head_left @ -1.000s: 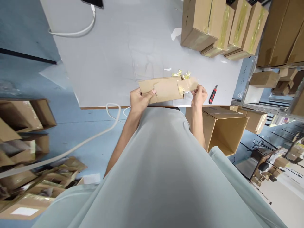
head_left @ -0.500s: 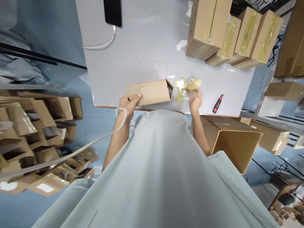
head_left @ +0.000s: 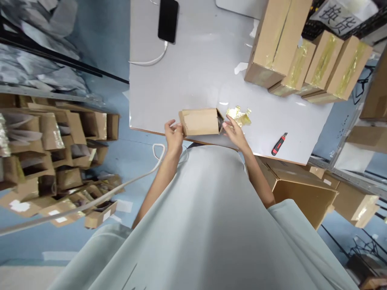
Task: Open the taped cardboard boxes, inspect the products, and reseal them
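In the head view, a small cardboard box (head_left: pixel 200 122) lies at the near edge of the table (head_left: pixel 193 72), its long side running left to right and its right end open (something dark shows inside, too shadowed to make out). The left hand (head_left: pixel 174 135) is at the box's left end, fingers bent and touching it; whether they grip, I cannot tell. The right hand (head_left: pixel 234 132) is spread fairly wide at the open end, fingertips by the box's right edge.

Just beyond the right hand lies a crumpled piece of yellowish tape (head_left: pixel 240 116). Farther right, near the table edge, is a red and black utility knife (head_left: pixel 279 144). On the far left of the table a black phone (head_left: pixel 168 21) is plugged into a white cable (head_left: pixel 150 62). Taped cartons (head_left: pixel 322 60) stand in a row at the far right. A large open carton (head_left: pixel 302 193) sits below the table's right end, and open boxes (head_left: pixel 57 153) are stacked left of the table.
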`<state>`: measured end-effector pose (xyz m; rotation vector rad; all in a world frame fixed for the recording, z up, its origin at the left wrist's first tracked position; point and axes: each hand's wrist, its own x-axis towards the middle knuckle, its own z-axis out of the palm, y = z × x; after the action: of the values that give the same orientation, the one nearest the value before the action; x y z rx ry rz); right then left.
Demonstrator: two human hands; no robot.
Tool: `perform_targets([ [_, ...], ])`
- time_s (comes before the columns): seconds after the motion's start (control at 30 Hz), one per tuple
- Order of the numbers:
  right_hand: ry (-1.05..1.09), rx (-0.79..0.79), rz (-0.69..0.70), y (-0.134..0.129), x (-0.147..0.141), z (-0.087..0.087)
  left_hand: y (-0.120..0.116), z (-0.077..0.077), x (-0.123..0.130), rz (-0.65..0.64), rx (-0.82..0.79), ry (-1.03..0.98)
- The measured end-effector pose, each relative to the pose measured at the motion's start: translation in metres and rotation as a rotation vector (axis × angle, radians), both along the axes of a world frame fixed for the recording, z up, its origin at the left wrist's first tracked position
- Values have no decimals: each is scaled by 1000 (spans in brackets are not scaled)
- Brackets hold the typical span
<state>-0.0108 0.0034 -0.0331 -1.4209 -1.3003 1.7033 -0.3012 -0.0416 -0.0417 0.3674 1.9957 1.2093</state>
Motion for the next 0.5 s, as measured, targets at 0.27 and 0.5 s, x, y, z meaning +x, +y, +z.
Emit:
perform_targets([
  [0.27,-124,200,20,4,-23,14,-19,23,38,-161,125,86],
  [0.5,1,7,13,14,-43,-36,-49,59,39,-452,214,453],
])
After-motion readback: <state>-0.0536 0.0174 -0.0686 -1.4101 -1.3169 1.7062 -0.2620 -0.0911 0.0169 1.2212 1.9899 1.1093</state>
